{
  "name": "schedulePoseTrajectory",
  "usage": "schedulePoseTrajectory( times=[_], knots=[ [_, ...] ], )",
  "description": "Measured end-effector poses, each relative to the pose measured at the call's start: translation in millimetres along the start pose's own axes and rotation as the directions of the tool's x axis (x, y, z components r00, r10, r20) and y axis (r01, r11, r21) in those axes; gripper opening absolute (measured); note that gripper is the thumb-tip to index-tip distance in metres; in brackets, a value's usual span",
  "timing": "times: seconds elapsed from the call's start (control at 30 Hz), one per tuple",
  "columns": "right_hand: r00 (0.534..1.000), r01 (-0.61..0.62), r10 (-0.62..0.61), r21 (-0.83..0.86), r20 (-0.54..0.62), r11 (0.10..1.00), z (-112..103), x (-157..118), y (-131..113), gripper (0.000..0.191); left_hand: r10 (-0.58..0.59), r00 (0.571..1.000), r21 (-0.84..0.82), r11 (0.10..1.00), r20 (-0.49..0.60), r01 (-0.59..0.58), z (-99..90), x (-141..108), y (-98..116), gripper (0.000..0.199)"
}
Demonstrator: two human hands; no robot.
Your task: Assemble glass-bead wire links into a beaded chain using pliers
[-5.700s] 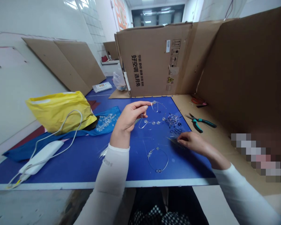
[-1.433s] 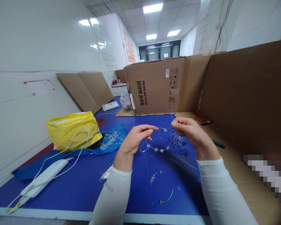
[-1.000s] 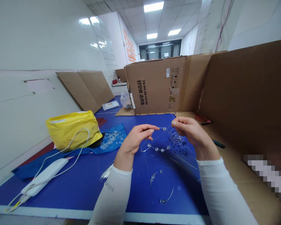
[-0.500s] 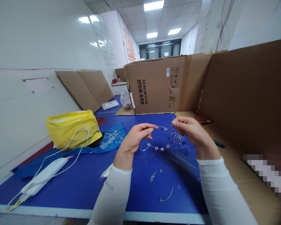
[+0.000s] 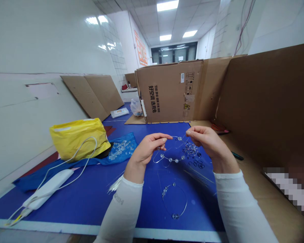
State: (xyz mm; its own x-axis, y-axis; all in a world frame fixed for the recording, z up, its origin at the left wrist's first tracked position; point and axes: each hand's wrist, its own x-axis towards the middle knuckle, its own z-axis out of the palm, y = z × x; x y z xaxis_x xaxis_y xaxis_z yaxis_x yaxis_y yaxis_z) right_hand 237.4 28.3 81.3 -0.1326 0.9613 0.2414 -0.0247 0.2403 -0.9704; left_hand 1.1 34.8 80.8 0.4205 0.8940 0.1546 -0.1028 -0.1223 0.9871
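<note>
L hand (image 5: 148, 151) and R hand (image 5: 208, 144) are both up off the blue bench (image 5: 200, 216). L fingers (image 5: 167, 137) are closed in a tight thumb-to-index pinch on the thin silver wire strung w/ clear round beads (image 5: 170, 158), and R fingers (image 5: 190, 132) are pinched the same way, apparently on the same wire, though it's too fine there to be sure. The wire hangs in a loose curve just above the bench, beside a tangled clump of wire & beads (image 5: 191, 149) and small dark rings (image 5: 195, 163). Looks v. light, springy rather than soft, smooth & easy to lose: best held by bare wire near the ends, not by the beads, which may slide. A 2nd beaded wire loop (image 5: 165, 191) lies on the bench nearer the person; loose clear beads (image 5: 121, 151) sit on a blue plastic bag (image 5: 128, 142) to the L. Vs. the 5.7 s frame: R hand was down by loose straight wires (image 5: 196, 177), now raised to the wire; head view tilted up too.
</note>
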Motion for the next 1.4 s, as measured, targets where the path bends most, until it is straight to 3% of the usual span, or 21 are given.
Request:
schedulePoseTrajectory(
  times=[0.47, 0.83, 1.4],
  knots=[
    [1.0, -0.006, 0.005, -0.026, -0.015, 1.0, -0.1, 0.0, -0.2, 0.03, -0.018, 1.0, -0.024, 1.0, 0.024, 0.019, 0.0, 1.4, -1.9, 0.023],
    [0.995, -0.033, 0.015, -0.188, -0.098, 0.982, 3.1, -0.1, -4.0, 0.034, -0.03, 1.0, -0.049, 0.998, 0.004, 0.03, 0.7, 2.1, -1.9, 0.025],
    [0.999, -0.02, 0.008, -0.225, -0.054, 0.974, 6.1, -0.1, -4.4, 0.038, -0.027, 0.999, -0.062, 0.998, 0.021, 0.028, 2.1, 2.7, -1.3, 0.026]
  ],
)
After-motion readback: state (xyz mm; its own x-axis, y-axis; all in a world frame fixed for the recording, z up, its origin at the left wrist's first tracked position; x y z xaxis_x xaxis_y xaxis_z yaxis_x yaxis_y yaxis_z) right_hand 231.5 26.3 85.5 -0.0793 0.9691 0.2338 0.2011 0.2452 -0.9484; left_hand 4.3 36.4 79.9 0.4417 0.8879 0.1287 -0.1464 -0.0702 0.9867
